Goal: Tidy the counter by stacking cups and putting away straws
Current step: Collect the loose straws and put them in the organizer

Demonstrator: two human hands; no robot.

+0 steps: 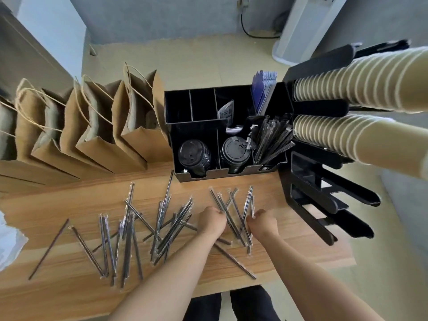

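Observation:
Several wrapped black straws [129,230] lie scattered across the wooden counter [69,295]. My left hand [212,220] and my right hand [262,222] both reach into the right-hand cluster of straws [236,214], fingers curled down around some of them. A black organiser [222,133] stands behind; its right front compartment holds a bundle of wrapped straws [271,142]. Two long stacks of cream paper cups [347,86] lie in a black cup rack [324,200] at the right.
Black cup lids [194,156] fill the organiser's front left compartments, with sachets [264,91] at its back. A row of brown paper bags [92,126] stands at the left. White plastic [9,242] lies at the counter's left edge. The counter's right end sits under the rack.

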